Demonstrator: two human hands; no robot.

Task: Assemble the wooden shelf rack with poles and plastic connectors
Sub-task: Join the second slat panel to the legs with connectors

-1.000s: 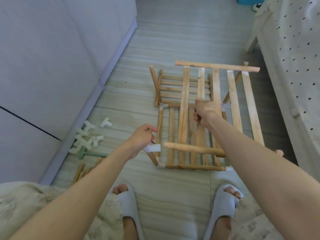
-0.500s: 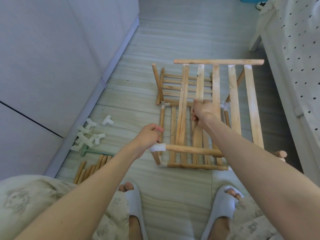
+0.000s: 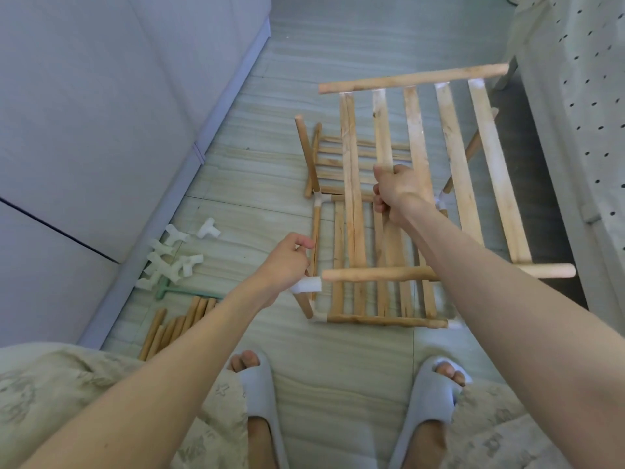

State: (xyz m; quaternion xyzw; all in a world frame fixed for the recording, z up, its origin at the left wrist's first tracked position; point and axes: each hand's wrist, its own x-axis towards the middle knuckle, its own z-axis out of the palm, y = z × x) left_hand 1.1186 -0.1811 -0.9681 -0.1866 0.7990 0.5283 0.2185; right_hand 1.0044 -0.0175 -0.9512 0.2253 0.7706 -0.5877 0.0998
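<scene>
- Lifted further since half a second ago, the slatted shelf panel (image 3: 453, 170) now tilts with its far rail higher on the right, and its near rail end has drawn a little away from the white connector (image 3: 307, 285).
- Right hand (image 3: 399, 192) grips one of the middle slats of that panel, fingers curled round it – the panel hangs above the rack.
- Left hand (image 3: 287, 262) is curled round the top of a corner pole at the rack's near-left corner, beside the white connector; the connector's open mouth faces the bare end of the panel's near rail (image 3: 378, 275), the two just apart.
- Beneath the panel stands the partly built rack (image 3: 341, 238) on the floor (image 3: 338, 360), with a lower slatted shelf and white connectors at its corners.
- A short pole (image 3: 306, 154) rises tilted from the rack's far-left corner.
- Loose white connectors (image 3: 172, 255) lie in a heap by the wall on the left, a green tool (image 3: 182, 292) just beside them – spare poles (image 3: 176, 326) lie nearer the person.
- Two feet in pale slippers (image 3: 260, 384) stand at the near edge; a bed with a dotted cover (image 3: 581, 96) runs along the right.
</scene>
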